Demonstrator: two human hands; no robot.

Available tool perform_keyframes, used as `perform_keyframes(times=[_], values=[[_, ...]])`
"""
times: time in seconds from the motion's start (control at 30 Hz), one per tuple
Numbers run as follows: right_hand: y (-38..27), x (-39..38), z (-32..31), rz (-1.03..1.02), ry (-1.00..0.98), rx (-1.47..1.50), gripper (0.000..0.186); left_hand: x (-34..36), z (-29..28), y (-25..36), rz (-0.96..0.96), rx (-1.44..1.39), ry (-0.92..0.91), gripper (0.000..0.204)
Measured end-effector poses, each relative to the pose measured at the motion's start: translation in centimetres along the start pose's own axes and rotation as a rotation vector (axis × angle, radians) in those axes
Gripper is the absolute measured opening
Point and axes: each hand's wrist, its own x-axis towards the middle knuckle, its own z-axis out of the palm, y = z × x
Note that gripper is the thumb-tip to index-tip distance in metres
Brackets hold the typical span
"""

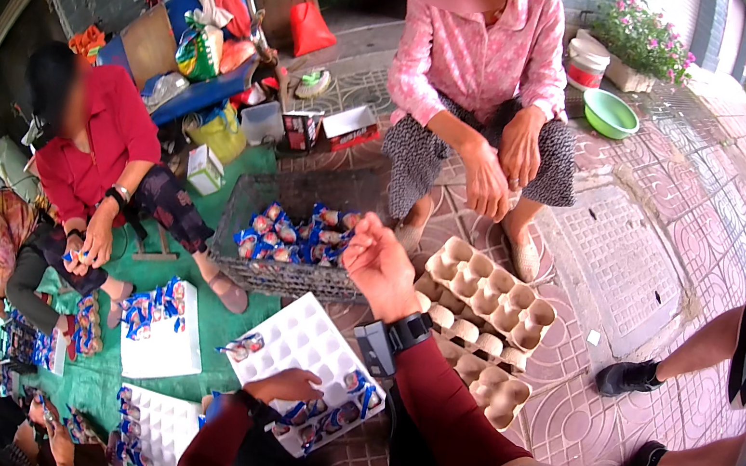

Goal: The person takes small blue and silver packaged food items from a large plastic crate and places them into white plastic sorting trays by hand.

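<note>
My right hand (374,258) is raised palm-up beside a black mesh crate (288,278) of blue-wrapped packets (285,234), its fingers loosely bent and apart with nothing visible in them. A dark watch and a grey wrist device are on that arm. My left hand (295,385) is low on a white dimpled tray (294,333), fingers curled over something I cannot make out. Several packets (344,414) lie in that tray. Stacked brown cardboard egg trays (490,295) lie on the paving right of my right hand.
A person in pink (473,63) sits ahead. A person in red (99,146) and other workers sit left on green sheeting (173,260) among white trays (158,355). Bare legs in black shoes (632,381) stand at right. A green basin (610,124) and cluttered bench are behind.
</note>
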Motion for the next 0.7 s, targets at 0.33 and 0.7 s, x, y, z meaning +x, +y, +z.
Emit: perform_keyframes(times=[0.33,0.7], values=[[5.1,-5.5,0.7,0.14,-0.063,-0.194,0.01,-9.6,4.7,4.6,0.01,-0.249,0.251,0.047],[8.3,-12.0,-2.6,0.086,0.002,-0.722,0.011,-13.4,5.0,4.1,0.112,-0.228,0.321,0.054]])
